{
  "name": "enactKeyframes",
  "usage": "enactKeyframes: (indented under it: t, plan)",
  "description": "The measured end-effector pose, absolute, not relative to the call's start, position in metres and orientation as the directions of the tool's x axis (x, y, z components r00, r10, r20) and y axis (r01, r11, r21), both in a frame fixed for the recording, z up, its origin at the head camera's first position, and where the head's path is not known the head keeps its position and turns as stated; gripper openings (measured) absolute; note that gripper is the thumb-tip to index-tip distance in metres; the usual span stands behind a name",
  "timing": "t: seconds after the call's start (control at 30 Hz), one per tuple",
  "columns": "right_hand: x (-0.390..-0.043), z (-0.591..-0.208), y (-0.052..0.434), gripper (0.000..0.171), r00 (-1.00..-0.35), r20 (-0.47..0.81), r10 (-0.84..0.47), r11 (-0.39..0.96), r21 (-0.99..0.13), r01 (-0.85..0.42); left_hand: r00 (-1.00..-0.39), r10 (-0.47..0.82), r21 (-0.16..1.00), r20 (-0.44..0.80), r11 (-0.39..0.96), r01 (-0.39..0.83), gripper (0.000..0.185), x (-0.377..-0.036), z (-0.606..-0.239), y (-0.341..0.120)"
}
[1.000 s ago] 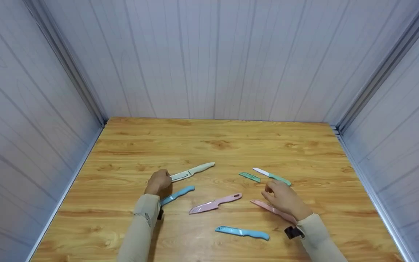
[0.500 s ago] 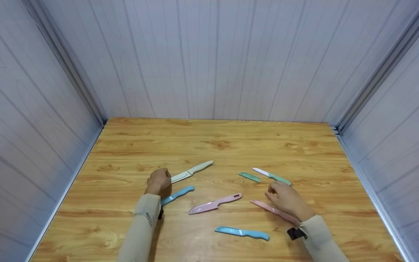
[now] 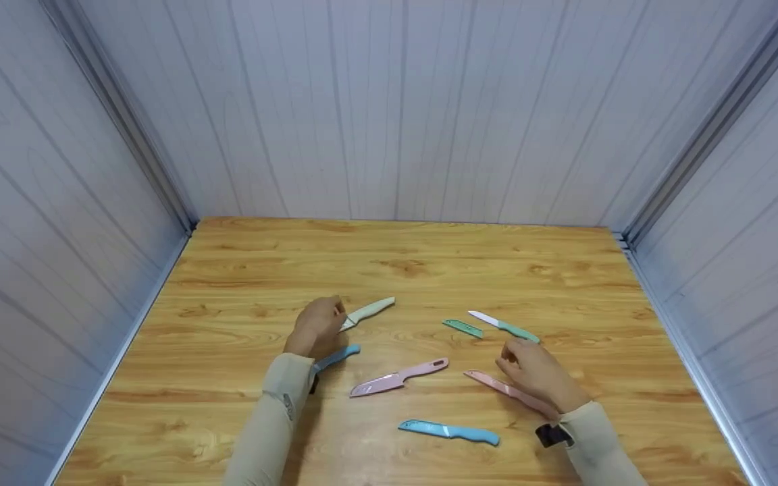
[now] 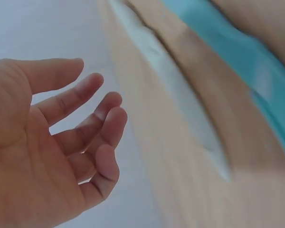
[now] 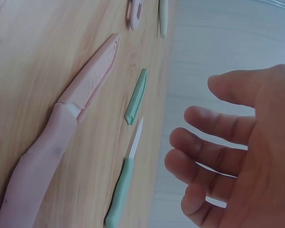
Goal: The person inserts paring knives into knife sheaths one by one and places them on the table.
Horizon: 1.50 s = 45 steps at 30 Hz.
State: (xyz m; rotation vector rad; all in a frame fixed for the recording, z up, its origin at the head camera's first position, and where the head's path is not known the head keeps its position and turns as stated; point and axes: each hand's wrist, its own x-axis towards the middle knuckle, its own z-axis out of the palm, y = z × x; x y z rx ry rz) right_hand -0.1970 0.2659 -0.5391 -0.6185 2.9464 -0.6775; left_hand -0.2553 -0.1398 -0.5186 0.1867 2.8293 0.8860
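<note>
Hovered with both hands open and empty over knives on the wooden table (image 3: pixel 429 270).
Held nothing in the left hand (image 3: pixel 318 327), fingers loose and a bit bent, just above the blade end of the white knife (image 3: pixel 370 312). Found that knife lying flat, long way running from the left hand out to the right and a little farther off. Had the right hand (image 3: pixel 537 374) loose and empty too, well apart from it, above the pink covered knife (image 3: pixel 507 390), near the green knife (image 3: pixel 505 327).

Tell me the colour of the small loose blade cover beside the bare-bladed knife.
Green blade cover, clearest in the right wrist view.
</note>
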Motion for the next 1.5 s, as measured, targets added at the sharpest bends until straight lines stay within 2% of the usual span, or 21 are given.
enactKeyframes:
  t: [0.27,0.57,1.17,1.5]
  plan:
    - [-0.197,-0.542,0.272,0.007,-0.931,-0.001,-0.365,0.832,-0.450,-0.325,-0.936,0.352,0.540,-0.030,0.794,0.281,0.025,-0.266,-0.507,-0.083]
    - [-0.194,-0.544,0.275,0.008,-0.937,-0.046,-0.347,0.836,-0.467,-0.287,-0.880,0.470,0.458,-0.070,0.799,0.390,0.030,-0.275,-0.519,-0.028]
    - [-0.195,-0.548,0.272,0.007,-0.930,-0.042,-0.365,0.821,-0.486,-0.300,-0.839,0.497,0.310,-0.220,0.852,0.423,0.034,-0.302,-0.547,0.040]
    - [-0.195,-0.551,0.272,0.008,-0.933,-0.053,-0.356,0.817,-0.502,-0.283,-0.875,0.411,0.269,-0.256,0.900,0.344,0.022,-0.304,-0.562,0.057]
